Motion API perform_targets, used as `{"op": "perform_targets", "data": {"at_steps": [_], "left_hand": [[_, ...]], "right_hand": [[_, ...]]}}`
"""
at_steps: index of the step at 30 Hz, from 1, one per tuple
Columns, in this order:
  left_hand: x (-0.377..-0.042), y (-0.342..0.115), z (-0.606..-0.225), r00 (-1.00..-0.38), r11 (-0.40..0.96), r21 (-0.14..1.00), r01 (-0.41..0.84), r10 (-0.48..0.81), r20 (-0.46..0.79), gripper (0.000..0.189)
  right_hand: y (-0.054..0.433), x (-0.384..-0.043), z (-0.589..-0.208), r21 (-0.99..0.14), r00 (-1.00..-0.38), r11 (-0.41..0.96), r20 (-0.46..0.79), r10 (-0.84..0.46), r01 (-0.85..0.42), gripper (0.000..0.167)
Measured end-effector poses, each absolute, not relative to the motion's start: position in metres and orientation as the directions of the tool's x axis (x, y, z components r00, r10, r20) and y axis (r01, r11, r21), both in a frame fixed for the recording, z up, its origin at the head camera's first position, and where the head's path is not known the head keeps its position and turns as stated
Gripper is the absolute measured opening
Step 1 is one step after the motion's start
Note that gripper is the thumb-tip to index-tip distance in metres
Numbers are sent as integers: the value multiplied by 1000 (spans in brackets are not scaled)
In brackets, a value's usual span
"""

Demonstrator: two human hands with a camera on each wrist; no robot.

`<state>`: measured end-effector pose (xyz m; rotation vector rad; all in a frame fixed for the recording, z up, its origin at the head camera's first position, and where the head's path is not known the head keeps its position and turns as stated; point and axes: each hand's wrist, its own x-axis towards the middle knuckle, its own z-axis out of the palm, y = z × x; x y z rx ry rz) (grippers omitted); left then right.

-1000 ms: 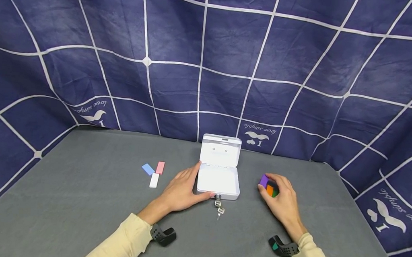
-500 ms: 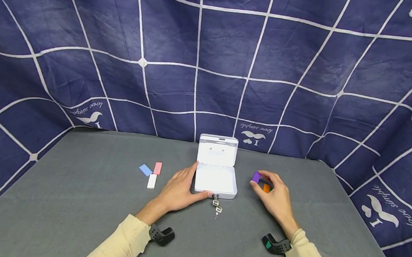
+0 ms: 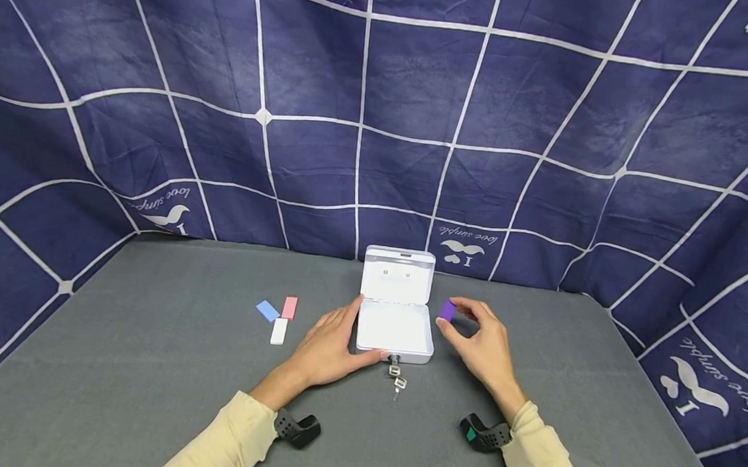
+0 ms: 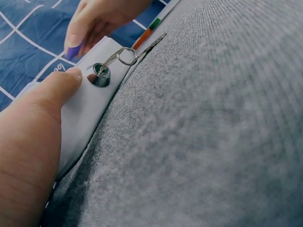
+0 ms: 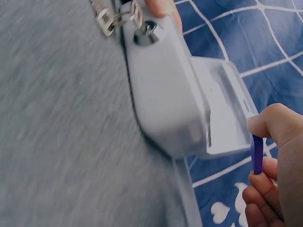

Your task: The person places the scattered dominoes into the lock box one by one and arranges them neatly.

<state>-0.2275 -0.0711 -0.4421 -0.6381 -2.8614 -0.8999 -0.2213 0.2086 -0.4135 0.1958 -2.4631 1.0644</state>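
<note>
A white metal cash box (image 3: 396, 329) stands with its lid (image 3: 398, 276) raised. A ring of keys (image 3: 396, 374) hangs from the lock (image 4: 100, 73) on its front. My left hand (image 3: 328, 343) rests against the box, fingers along its left side and the straight thumb on the front near the lock. To the right of the box, my right hand (image 3: 485, 347) pinches a thin purple tile (image 3: 447, 311) between thumb and fingers. In the right wrist view the tile (image 5: 257, 155) is seen nearly edge-on, apart from the box.
Left of the box lie a blue tile (image 3: 267, 311), a pink tile (image 3: 290, 307) and a white tile (image 3: 279, 331). An orange tile (image 4: 142, 39) and a green tile (image 4: 155, 23) lie beyond the box in the left wrist view. Blue checked cloth (image 3: 405, 170) hangs behind the grey table (image 3: 190, 388).
My right hand has lifted the purple tile away from the orange and green ones and carried it left, close to the box. My left hand has stayed on the box.
</note>
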Motion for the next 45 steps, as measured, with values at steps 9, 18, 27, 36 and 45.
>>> {"op": "perform_targets", "data": {"at_steps": [9, 18, 27, 36, 45], "left_hand": [[-228, -71, -442, -915, 746, 532, 400, 361, 181, 110], [-229, -70, -445, -918, 755, 525, 392, 355, 176, 111], [-228, -70, -444, -916, 754, 523, 398, 352, 191, 110], [-230, -71, -446, -914, 754, 517, 405, 342, 218, 109], [-230, -71, -445, -906, 741, 521, 423, 343, 246, 108]], "right_hand": [[191, -225, -406, -660, -887, 670, 462, 4, -341, 40], [172, -229, -403, -658, -882, 655, 470, -28, -372, 40], [151, -234, -403, -644, -876, 642, 474, -94, -417, 41], [128, -240, -403, -639, -866, 608, 467, -180, -471, 42], [117, -243, -409, -623, -862, 610, 454, -228, -489, 42]]}}
